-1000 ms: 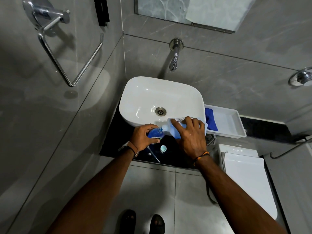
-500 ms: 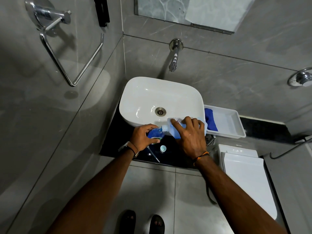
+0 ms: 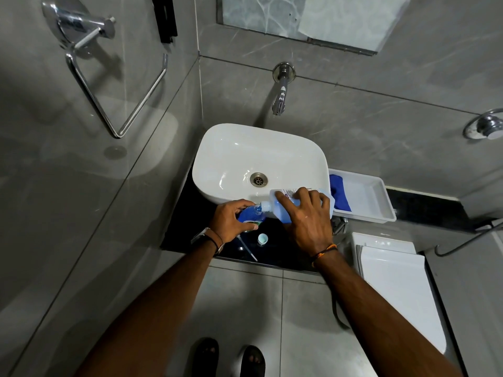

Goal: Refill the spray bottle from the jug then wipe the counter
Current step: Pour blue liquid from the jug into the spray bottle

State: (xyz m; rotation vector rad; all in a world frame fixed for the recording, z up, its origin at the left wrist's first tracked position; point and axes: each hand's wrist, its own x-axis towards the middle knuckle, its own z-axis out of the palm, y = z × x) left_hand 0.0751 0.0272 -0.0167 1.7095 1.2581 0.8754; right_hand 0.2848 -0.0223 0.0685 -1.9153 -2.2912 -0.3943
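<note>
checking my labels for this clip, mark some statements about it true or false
1. The right hand holds the jug tipped at the mouth of the bottle. True.
2. The left hand is empty. False: it grips the bottle.
3. A hand holds the cloth. False: it lies in the tray.
4. A cap lies on the counter. True.

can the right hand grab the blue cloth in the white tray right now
Probably not yet: the right hand grips the tilted translucent plastic jug over the blue spray bottle. The blue cloth lies uncovered in the white plastic tray beside it, reachable once the jug is down.
</note>
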